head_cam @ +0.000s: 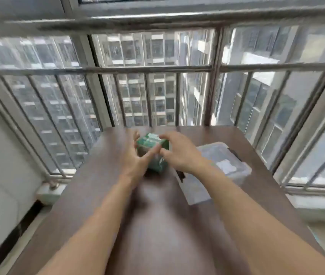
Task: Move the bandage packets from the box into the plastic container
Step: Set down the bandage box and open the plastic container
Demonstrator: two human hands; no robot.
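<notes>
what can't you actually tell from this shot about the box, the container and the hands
- Green box, head view: motion blur and both hands hide its print, whether it is open, and any packets inside.
- Left hand and right hand: how firmly they hold the box is blurred.
- Plastic container: white shapes inside, too blurred to identify.
- Its near left side: hidden by the right forearm.

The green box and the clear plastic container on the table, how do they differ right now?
The green box is opaque with white print; the plastic container is see-through. The box sits between the left hand and right hand; the container lies untouched to its right. The box looks smaller. Both rest on the brown table.
</notes>
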